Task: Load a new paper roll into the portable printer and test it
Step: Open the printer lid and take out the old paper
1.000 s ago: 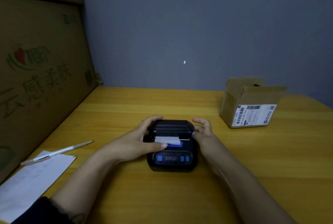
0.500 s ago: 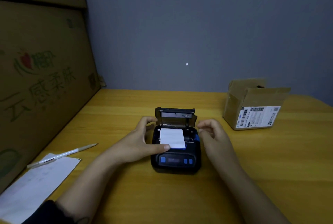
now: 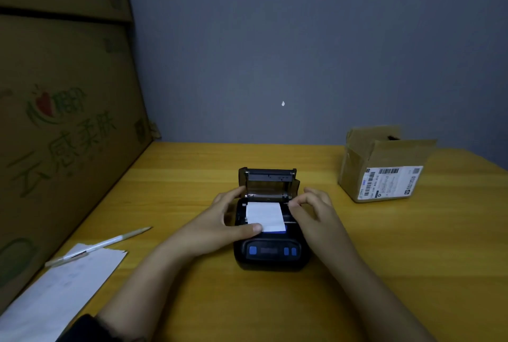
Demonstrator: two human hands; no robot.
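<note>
A small black portable printer point(image 3: 270, 255) with blue buttons sits on the wooden table point(image 3: 384, 259). Its lid point(image 3: 268, 182) stands open, tilted back. A white paper strip point(image 3: 266, 216) lies out of the roll bay over the front edge. My left hand point(image 3: 220, 225) grips the printer's left side, and its thumb presses the strip's lower left corner. My right hand point(image 3: 316, 214) hovers at the printer's right edge, with thumb and forefinger pinched together beside the paper's top right corner. Whether they touch anything I cannot tell.
An open cardboard box point(image 3: 382, 165) with a shipping label stands at the right rear. A pen point(image 3: 99, 245) lies across a white sheet point(image 3: 60, 286) at the left front. Large cartons point(image 3: 63, 110) wall off the left side. A grey wall stands behind.
One second ago the lid was down under both hands. It has since swung open and the paper strip now lies longer over the front. My right hand has moved close to the paper's corner.
</note>
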